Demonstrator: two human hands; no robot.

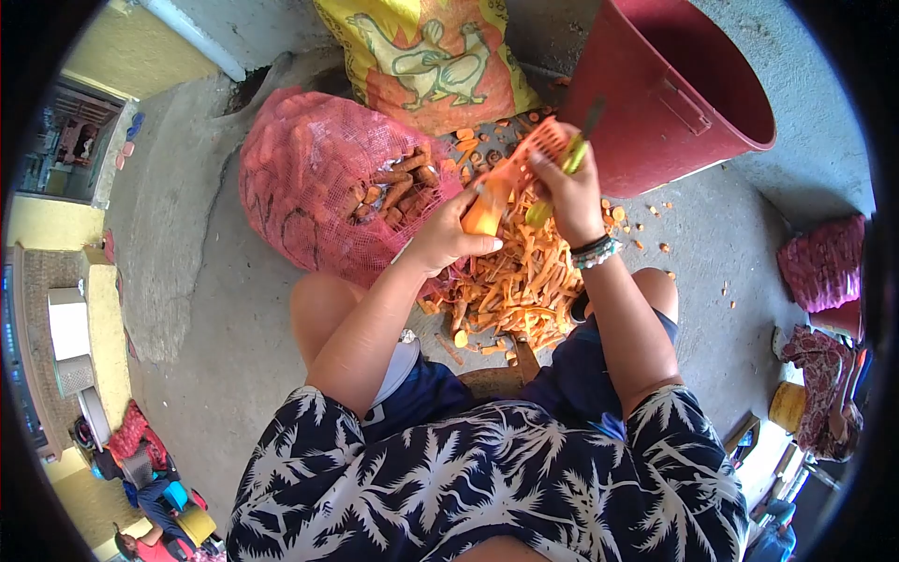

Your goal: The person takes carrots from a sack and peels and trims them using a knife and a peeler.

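My left hand [448, 229] is closed around a thick orange carrot [482, 217] above the heap. Opposite it, my right hand [573, 192] grips a knife-like tool with a yellow-green handle [573, 157]; its dark, thin end is blurred. Between and just beyond the hands shows an orange perforated plastic piece [545, 140], partly covered, and I cannot tell whether either hand touches it. Below the hands, a heap of orange carrot peelings [529, 281] lies on the floor between my legs.
A torn pink mesh sack [300, 178] with unpeeled carrots [398, 192] stands left. Behind are a yellow sack [435, 66] with printed birds and a large red bin [646, 103]. Carrot bits dot the concrete floor [243, 318]. Another pink sack [824, 262] sits far right; people show at the lower edges.
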